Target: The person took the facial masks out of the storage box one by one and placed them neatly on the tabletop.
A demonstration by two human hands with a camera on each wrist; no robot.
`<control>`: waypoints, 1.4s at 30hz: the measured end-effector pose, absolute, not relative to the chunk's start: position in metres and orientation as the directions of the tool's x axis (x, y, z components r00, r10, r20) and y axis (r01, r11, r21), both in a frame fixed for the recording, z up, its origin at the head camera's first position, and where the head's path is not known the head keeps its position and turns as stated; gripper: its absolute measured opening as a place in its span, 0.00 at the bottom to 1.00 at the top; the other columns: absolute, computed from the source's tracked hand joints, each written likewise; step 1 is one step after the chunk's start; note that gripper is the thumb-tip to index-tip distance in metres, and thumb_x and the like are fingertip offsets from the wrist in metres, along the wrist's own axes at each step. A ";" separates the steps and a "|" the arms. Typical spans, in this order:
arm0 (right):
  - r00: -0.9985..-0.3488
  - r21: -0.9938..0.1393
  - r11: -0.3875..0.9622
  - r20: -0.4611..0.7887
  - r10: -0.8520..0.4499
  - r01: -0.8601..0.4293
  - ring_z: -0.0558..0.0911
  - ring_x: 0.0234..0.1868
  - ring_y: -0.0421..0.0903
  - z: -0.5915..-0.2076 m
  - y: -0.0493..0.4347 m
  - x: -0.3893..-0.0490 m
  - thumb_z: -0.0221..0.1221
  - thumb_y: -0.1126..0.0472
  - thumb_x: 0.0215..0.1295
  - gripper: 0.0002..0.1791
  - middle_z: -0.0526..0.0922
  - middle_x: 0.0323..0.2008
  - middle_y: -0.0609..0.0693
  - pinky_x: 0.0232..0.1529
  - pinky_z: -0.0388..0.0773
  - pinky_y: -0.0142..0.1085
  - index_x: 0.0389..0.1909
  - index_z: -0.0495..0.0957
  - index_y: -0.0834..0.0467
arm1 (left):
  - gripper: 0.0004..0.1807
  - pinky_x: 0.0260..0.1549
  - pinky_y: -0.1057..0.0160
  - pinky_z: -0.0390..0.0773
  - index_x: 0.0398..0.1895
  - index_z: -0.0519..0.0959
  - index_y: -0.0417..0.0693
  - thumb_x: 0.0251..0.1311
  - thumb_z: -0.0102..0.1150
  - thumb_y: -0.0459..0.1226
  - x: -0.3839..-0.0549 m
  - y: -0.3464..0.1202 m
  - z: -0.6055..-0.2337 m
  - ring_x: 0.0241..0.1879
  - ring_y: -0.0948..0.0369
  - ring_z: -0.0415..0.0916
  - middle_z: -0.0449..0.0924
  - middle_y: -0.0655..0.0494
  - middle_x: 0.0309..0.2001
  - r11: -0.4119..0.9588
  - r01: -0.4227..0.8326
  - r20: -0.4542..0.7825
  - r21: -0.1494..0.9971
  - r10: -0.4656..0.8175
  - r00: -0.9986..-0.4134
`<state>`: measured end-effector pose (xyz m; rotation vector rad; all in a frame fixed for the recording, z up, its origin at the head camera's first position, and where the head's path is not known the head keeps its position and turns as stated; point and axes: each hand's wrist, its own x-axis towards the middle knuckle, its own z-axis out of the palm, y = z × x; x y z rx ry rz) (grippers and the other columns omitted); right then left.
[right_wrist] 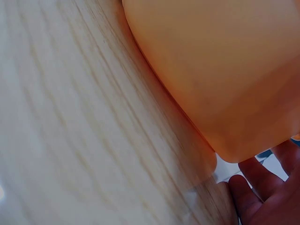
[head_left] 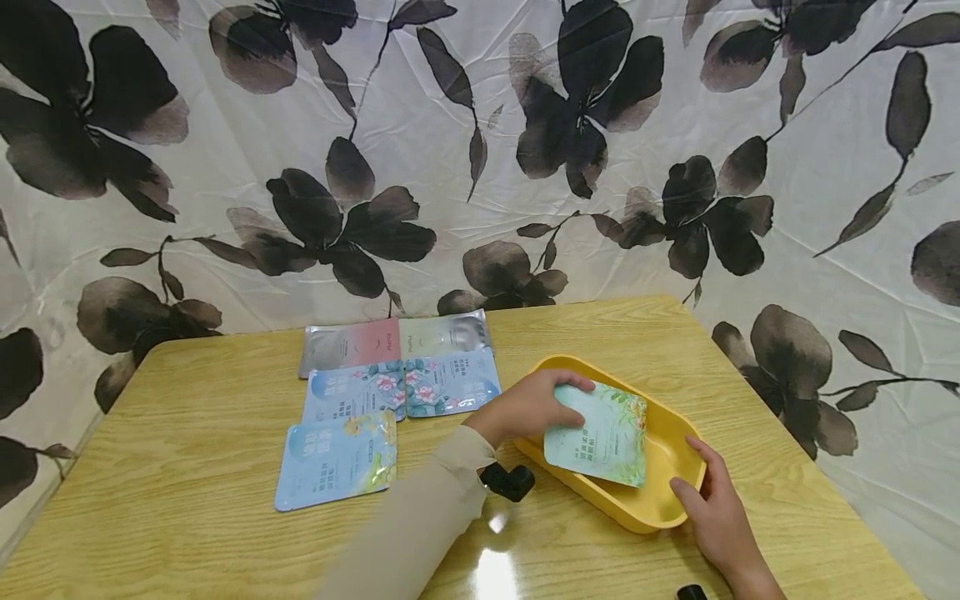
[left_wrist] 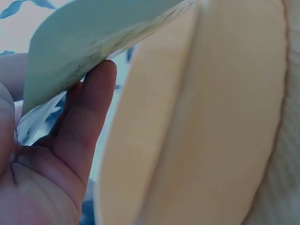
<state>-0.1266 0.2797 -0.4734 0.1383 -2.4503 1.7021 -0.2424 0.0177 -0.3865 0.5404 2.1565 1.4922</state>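
Note:
My left hand (head_left: 528, 408) pinches a light green sheet-mask packet (head_left: 603, 442) by its left side, thumb on its printed face. The packet is tilted over the yellow plastic basket (head_left: 622, 512), overlapping its opening in the head view. In the left wrist view, fingers (left_wrist: 89, 108) support the packet (left_wrist: 98, 42) from the far side. My right hand (head_left: 720, 508) grips the basket's near right end, with the thumb over the rim and the fingers along the outer side. Part of the basket's inside is hidden behind the packet.
Left of the basket on the wooden table (head_left: 202, 467) lie a light blue packet (head_left: 337, 458), two blue floral packets (head_left: 453, 383) and, behind them, pink-and-silver (head_left: 352, 346) and pale green-and-silver packets (head_left: 442, 335). A floral cloth (head_left: 480, 150) hangs behind the table.

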 end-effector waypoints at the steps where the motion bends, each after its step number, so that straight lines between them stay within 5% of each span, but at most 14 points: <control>1: -0.984 -0.922 0.351 0.180 0.013 -0.164 0.65 0.56 0.21 -0.473 0.279 -0.127 0.49 0.72 0.75 0.31 0.49 0.70 0.78 0.46 0.73 0.18 0.73 0.48 0.72 | 0.21 0.32 0.63 0.80 0.55 0.81 0.48 0.58 0.69 0.27 -0.243 0.014 -0.383 0.33 0.59 0.79 0.79 0.54 0.41 0.325 0.054 -0.144 0.944 0.554 -0.820; 16: -0.989 -0.921 0.370 0.143 0.035 -0.120 0.66 0.53 0.18 -0.471 0.279 -0.126 0.50 0.70 0.76 0.32 0.51 0.70 0.77 0.44 0.73 0.19 0.73 0.47 0.71 | 0.25 0.36 0.58 0.84 0.63 0.76 0.42 0.61 0.63 0.24 -0.245 -0.073 -0.358 0.39 0.55 0.83 0.77 0.44 0.54 0.223 0.060 -0.057 0.973 0.482 -0.874; 23: -0.989 -0.913 0.393 0.143 0.046 -0.114 0.65 0.52 0.16 -0.470 0.280 -0.127 0.50 0.70 0.76 0.32 0.51 0.71 0.77 0.43 0.73 0.18 0.74 0.47 0.71 | 0.27 0.37 0.55 0.83 0.65 0.75 0.49 0.63 0.64 0.27 -0.240 -0.120 -0.363 0.40 0.52 0.83 0.77 0.46 0.57 0.278 0.016 -0.095 0.960 0.381 -0.920; 29: -0.991 -0.920 0.382 0.119 0.058 -0.088 0.64 0.52 0.17 -0.468 0.279 -0.124 0.50 0.69 0.76 0.33 0.49 0.71 0.77 0.44 0.73 0.18 0.75 0.46 0.71 | 0.27 0.59 0.45 0.70 0.67 0.74 0.49 0.64 0.64 0.31 -0.231 -0.144 -0.384 0.64 0.47 0.68 0.70 0.50 0.67 0.359 0.048 -0.084 0.932 0.343 -0.935; 37: -0.991 -0.900 0.436 0.063 0.116 -0.007 0.66 0.50 0.20 -0.467 0.277 -0.125 0.50 0.64 0.77 0.34 0.53 0.71 0.75 0.43 0.73 0.18 0.76 0.45 0.67 | 0.26 0.60 0.43 0.69 0.66 0.74 0.45 0.64 0.64 0.30 -0.224 -0.164 -0.403 0.71 0.42 0.55 0.62 0.45 0.72 0.362 0.001 -0.108 0.932 0.281 -0.954; 42: -0.989 -0.894 0.448 0.040 0.142 0.029 0.73 0.60 0.46 -0.466 0.275 -0.126 0.50 0.61 0.78 0.36 0.53 0.72 0.75 0.42 0.71 0.15 0.77 0.43 0.67 | 0.26 0.57 0.45 0.72 0.66 0.74 0.43 0.64 0.64 0.30 -0.219 -0.170 -0.417 0.71 0.41 0.55 0.58 0.41 0.74 0.365 -0.027 -0.130 0.931 0.260 -0.957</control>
